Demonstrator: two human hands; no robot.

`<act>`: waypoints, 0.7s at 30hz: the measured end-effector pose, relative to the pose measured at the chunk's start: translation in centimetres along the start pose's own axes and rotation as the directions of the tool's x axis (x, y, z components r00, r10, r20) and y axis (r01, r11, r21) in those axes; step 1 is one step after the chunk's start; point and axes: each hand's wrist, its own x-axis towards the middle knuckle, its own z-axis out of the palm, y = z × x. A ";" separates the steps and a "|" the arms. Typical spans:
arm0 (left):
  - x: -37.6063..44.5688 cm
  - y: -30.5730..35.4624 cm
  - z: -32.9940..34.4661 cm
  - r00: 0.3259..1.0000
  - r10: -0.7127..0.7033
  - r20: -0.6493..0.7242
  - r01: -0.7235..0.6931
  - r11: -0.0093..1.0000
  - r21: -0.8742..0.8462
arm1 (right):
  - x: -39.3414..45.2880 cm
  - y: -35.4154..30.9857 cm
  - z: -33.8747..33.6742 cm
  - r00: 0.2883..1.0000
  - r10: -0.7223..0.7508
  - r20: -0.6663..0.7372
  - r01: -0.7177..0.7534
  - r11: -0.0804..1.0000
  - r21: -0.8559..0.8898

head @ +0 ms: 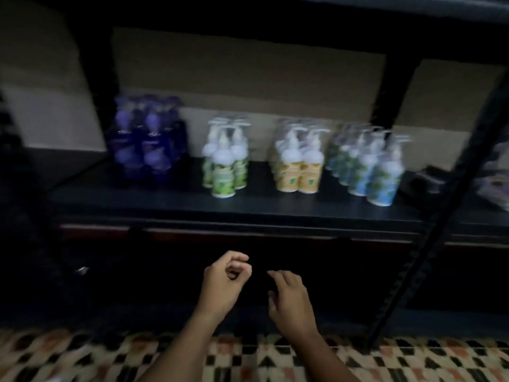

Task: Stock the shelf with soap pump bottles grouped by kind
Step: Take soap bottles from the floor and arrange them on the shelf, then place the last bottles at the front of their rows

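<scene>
i'm looking at a dark metal shelf (pixel 248 205) with four clusters of soap pump bottles standing upright on it, each kept apart from its neighbour, which i take as the grouping by kind the task asks for. from the left: purple bottles (pixel 150 139), green-label bottles (pixel 224 161), yellow-label bottles (pixel 298 161) and blue-label bottles (pixel 369 166), the last two groups nearly touching. the blue group runs forward in a slanted row toward the shelf edge.

my hands are low, in front of the dark space under that shelf and above a checkered floor (pixel 82 357). the left hand (pixel 224 279) has its fingers loosely curled with thumb near forefinger; i can't see anything pinched in it. the right hand (pixel 289 296) has its fingers relaxed and slightly bent, holding nothing that i can see. my guess is they are between bottles, heading for more stock.

the whole view is smeared, so labels are unreadable and exact counts are beyond me. the lower shelf space is too dark to read. some objects at the far right (pixel 493 177) are cut off and i can't identify them.
</scene>
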 end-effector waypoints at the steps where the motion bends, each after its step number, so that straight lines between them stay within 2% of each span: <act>1: -0.8 -2.0 -2.2 0.998 -0.037 -0.043 0.039 0.998 0.048 | -0.1 -1.6 1.7 0.999 -0.025 0.048 0.025 1.000 0.018; 4: -3.4 -8.1 -8.6 0.971 -0.158 -0.182 0.190 0.966 0.175 | -0.1 -6.0 7.0 0.977 -0.099 0.187 0.089 0.994 0.061; 6: -5.4 -12.3 -12.5 0.913 -0.267 -0.307 0.338 0.918 0.208 | 0.0 -8.5 10.4 0.951 -0.140 0.275 0.124 0.990 0.073; 9: -9.2 -18.0 -17.3 0.745 -0.393 -0.539 0.546 0.824 0.153 | 0.2 -11.7 14.9 0.900 -0.174 0.399 0.157 0.985 0.076; 12: -12.8 -22.5 -20.3 0.584 -0.387 -0.714 0.686 0.706 0.179 | 0.6 -14.0 18.9 0.850 -0.194 0.489 0.190 0.980 0.059; 13: -13.5 -23.5 -20.8 0.550 -0.389 -0.739 0.711 0.682 0.171 | 0.8 -14.5 20.0 0.837 -0.198 0.509 0.204 0.978 0.045; 14: -14.0 -24.7 -21.4 0.541 -0.364 -0.758 0.719 0.668 0.192 | 1.1 -15.0 21.0 0.825 -0.207 0.525 0.223 0.974 0.034; 18: -14.5 -29.9 -23.2 0.500 -0.413 -0.761 0.751 0.645 0.143 | 2.7 -16.8 25.7 0.770 -0.230 0.595 0.293 0.956 -0.010; 21: -14.9 -34.4 -24.1 0.535 -0.502 -0.680 0.758 0.640 0.124 | 3.9 -17.2 28.2 0.749 -0.203 0.631 0.297 0.954 -0.045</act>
